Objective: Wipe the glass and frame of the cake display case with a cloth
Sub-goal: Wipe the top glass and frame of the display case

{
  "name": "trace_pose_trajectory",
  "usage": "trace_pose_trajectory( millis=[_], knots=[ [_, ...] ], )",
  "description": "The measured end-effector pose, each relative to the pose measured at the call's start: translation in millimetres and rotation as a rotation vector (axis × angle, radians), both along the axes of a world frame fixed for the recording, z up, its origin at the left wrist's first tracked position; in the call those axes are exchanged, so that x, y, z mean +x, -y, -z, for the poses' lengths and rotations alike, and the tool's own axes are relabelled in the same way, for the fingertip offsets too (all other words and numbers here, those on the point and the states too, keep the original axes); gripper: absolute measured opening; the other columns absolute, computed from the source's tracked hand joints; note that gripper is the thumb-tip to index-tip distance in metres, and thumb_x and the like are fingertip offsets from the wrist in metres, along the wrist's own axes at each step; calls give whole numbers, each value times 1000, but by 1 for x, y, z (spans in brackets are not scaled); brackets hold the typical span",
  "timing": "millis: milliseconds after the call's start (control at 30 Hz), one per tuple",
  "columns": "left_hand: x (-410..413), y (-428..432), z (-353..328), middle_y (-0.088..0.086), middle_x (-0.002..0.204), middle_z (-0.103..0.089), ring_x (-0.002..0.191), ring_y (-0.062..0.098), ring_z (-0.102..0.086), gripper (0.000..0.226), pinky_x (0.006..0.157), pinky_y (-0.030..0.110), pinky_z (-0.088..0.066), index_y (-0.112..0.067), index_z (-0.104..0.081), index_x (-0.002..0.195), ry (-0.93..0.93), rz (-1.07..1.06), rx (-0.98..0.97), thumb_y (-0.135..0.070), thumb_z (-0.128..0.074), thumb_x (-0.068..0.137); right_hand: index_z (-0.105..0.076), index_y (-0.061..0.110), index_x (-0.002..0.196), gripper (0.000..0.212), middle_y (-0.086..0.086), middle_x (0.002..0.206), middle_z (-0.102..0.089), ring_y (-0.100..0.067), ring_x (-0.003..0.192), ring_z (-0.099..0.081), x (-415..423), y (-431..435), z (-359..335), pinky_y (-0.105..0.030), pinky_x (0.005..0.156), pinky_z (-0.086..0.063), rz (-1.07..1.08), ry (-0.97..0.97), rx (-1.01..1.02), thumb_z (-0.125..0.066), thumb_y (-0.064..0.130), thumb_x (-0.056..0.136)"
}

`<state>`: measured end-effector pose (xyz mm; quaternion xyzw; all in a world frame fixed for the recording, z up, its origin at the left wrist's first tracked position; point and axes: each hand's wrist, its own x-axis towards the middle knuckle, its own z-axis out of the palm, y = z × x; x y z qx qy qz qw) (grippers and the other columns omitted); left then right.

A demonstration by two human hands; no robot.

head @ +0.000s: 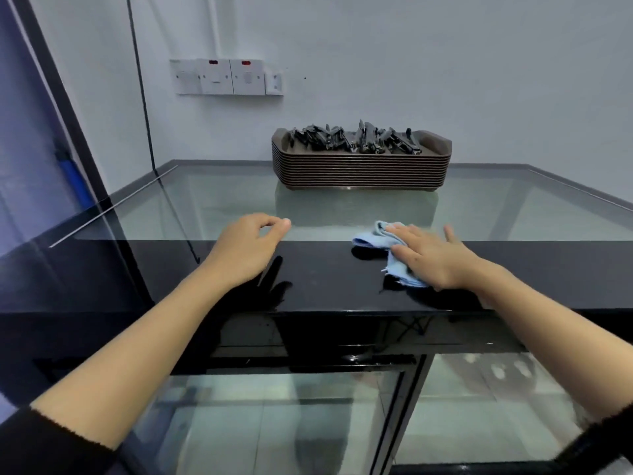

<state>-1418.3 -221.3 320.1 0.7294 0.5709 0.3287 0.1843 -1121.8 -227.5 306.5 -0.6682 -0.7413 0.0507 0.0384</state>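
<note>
Cake display case top observed from above; a glossy black frame band (325, 279) runs across the near edge, with the pale green glass top (222, 200) lying behind it and reaching to the white wall (445, 63); the black surface is highly reflective and shows dark mirror images of both hands. The light blue cloth (376, 240) lies crumpled on the black band, its far corner reaching onto the edge of the glass; the right hand (435, 258) lies palm down on it, fingers (406, 231) straight and slightly spread, pressing the cloth flat, thumb out to the side. The left hand (245, 248) is over the band well apart from the cloth, its fingers (274, 222) loosely curled and holding nothing; whether it touches the surface cannot be told. Black sleeves (44, 443) are pushed up on both forearms. At the back of the glass top stands a stack of brown trays (359, 166), the top one carrying a heap of small black items (356, 137), too small to identify. A row of white wall sockets (227, 77) is mounted to the left above the stack; a black cable (144, 97) hangs down the wall to the rear left corner. Below the band, the glass doors (274, 423) in black frames face the person.
</note>
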Motion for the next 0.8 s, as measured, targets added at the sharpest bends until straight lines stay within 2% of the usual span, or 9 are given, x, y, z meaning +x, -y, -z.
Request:
trace_pose_trajectory(
  millis=[133, 267, 367, 467, 567, 667, 800],
  knots=[
    [-31, -45, -6, 3, 144, -52, 136, 19, -43, 43, 106, 27, -30, -12, -58, 132, -200, -31, 54, -37, -51, 98, -16, 24, 155, 56, 2, 164, -17, -22, 150, -15, 48, -65, -3, -56, 118, -2, 256, 19, 24, -22, 36, 101],
    [-57, -88, -3, 7, 153, -39, 144, 20, -31, 49, 117, 35, -22, -14, -50, 140, -341, -55, 9, -40, -48, 98, -24, 11, 151, 60, -8, 159, -25, -28, 146, -19, 12, -131, 3, -52, 117, -15, 295, -11, 46, -24, 34, 96],
    [-65, -106, 7, 3, 161, -21, 150, 19, -15, 63, 121, 48, -10, -21, -33, 150, -428, -45, -112, -54, -36, 97, -19, 11, 153, 65, -9, 160, -21, -28, 147, -15, -36, -156, 4, -50, 116, -14, 200, -13, 41, -26, 36, 94],
    [-58, -112, 19, -2, 163, -9, 151, 18, -5, 68, 121, 49, 0, -25, -19, 154, -514, -87, -182, -61, -22, 96, -11, 12, 156, 67, -7, 164, -12, -27, 151, -6, -70, -172, 5, -51, 120, -8, 113, -13, 30, -23, 39, 95],
    [-52, -114, 22, -3, 164, -7, 151, 19, -4, 69, 120, 50, 0, -27, -16, 155, -538, -106, -162, -63, -18, 96, -10, 17, 156, 64, -5, 163, -14, -25, 150, -6, -92, -174, 3, -51, 120, -8, -8, -6, 19, -20, 40, 97],
    [-53, -115, 22, -4, 164, -5, 151, 18, -3, 69, 120, 50, 1, -28, -14, 155, -542, -104, -172, -63, -18, 96, -8, 23, 157, 58, 1, 165, -11, -19, 151, -3, -101, -146, -2, -48, 120, -4, -255, -7, 18, -20, 39, 102],
    [-54, -118, 23, -3, 164, -6, 151, 19, -4, 68, 120, 50, 0, -27, -15, 155, -555, -99, -161, -62, -19, 96, -9, 32, 156, 52, 22, 161, -3, 2, 149, 7, -62, -61, 1, -31, 121, 9, -511, -64, 0, -22, 38, 106]
  ],
)
